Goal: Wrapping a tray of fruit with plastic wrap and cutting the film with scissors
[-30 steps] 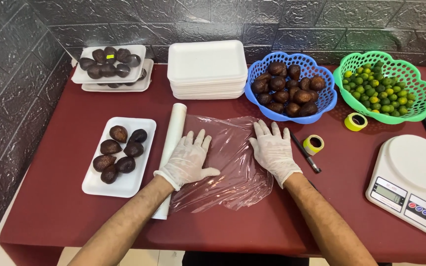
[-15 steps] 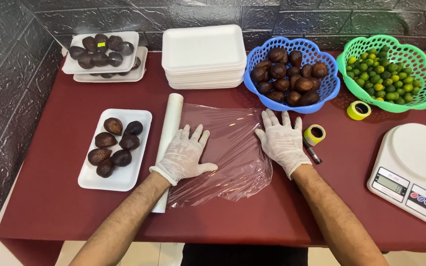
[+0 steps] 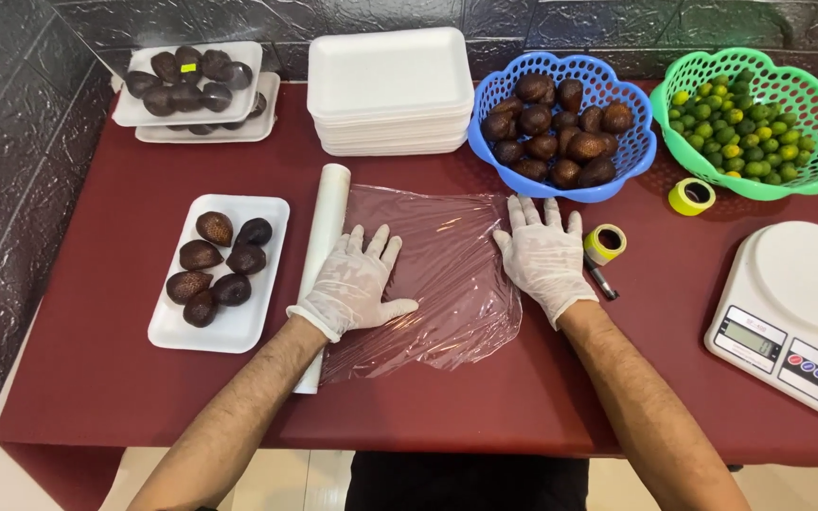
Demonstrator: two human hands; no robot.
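Maroon table carried a clear film sheet; left hand and right hand, fingers spread flat, pinned its opposite sides, apparently keeping it smooth and taut.

At your far left stand two stacked white foam trays of dark fruit — a small yellow label on top; your white scale at right carries a grey screen.
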